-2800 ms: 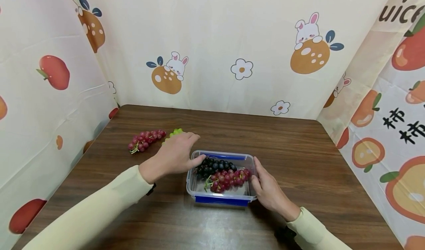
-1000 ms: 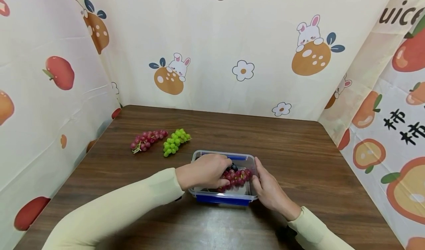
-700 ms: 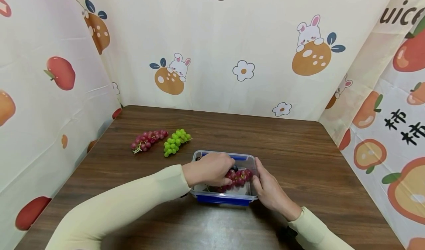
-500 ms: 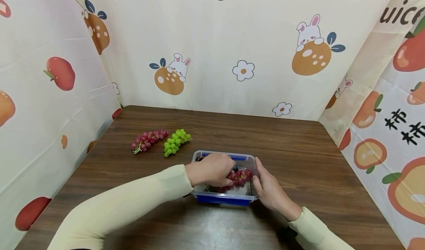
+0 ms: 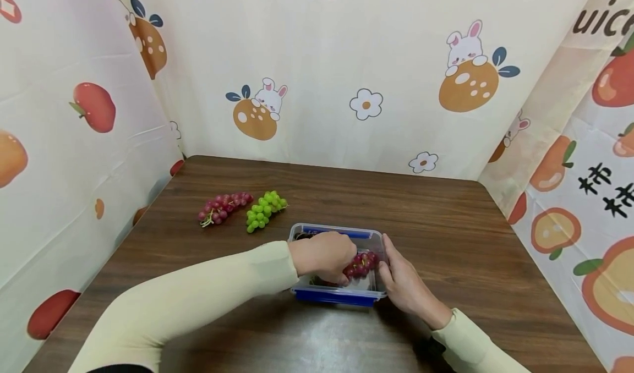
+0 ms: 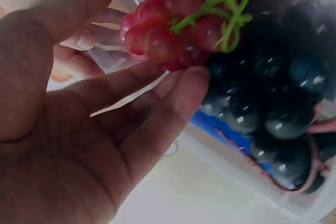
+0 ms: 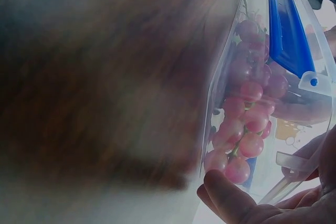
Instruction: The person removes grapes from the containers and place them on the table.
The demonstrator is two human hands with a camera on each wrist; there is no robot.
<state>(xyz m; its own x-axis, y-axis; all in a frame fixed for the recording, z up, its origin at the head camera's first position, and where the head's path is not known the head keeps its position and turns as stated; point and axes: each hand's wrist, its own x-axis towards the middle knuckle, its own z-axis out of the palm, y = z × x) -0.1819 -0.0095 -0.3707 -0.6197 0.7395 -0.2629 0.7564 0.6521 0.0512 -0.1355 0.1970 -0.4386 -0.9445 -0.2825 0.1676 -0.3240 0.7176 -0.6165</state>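
Observation:
A clear plastic food container (image 5: 334, 297) with blue latches stands lidless on the table, holding a bunch of red grapes (image 5: 364, 264) and a bunch of black grapes (image 6: 278, 93). My left hand (image 5: 324, 256) reaches down inside it, covering most of the black bunch in the head view. In the left wrist view its fingers are extended, with fingertips against the grapes and the thumb apart. My right hand (image 5: 405, 282) holds the container's right end, fingers along the outer wall and thumb at the rim.
Farther back on the left lie another bunch of red grapes (image 5: 225, 207) and a bunch of green grapes (image 5: 266, 210). The brown wooden table (image 5: 396, 208) is bordered by printed fabric (image 5: 322, 125) at the back and both sides.
My left hand has come from beside the container's left rim, over the green grapes, into the container, and has shifted slightly right within it. The right hand keeps its hold.

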